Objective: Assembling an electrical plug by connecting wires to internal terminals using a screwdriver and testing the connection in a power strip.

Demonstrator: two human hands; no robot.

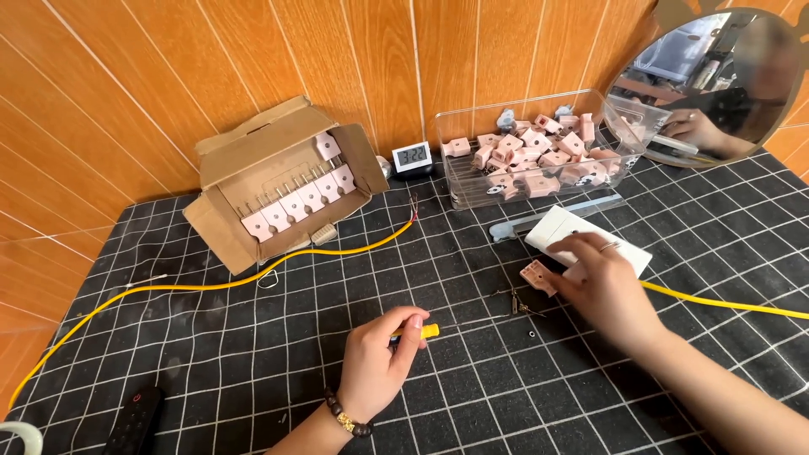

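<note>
left hand (379, 362): closed around a small yellow-handled screwdriver (419, 330), yellow end poking out past the fingers toward the right; beaded bracelet (347, 419) on the wrist.
right hand (602, 286): palm down with a ring on one finger, fingertips touching a small pink plug piece (537, 276) on the tabletop (253, 354). Fingers loosely spread, not really clamped on it as far as I can see.
white block (560, 229): flat white rectangular thing just behind the right hand, partly covered by it.
small bits: a couple of tiny metal parts (516, 302) and a little dark screw or ring (533, 335) lying between the two hands.
yellow cable (211, 285): snakes across the black grid mat from the left edge to bare wire ends near the middle; another stretch runs out to the right past the right wrist.
cardboard box (278, 181): open, back left, a row of pink plugs with pins lined up inside.
clear tub (531, 152): back centre, heaped with more pink plug parts.
little clock (413, 156): between box and tub, against the wood wall.
mirror (716, 80): top right corner.
remote (135, 417): dark, near the bottom left.
</note>
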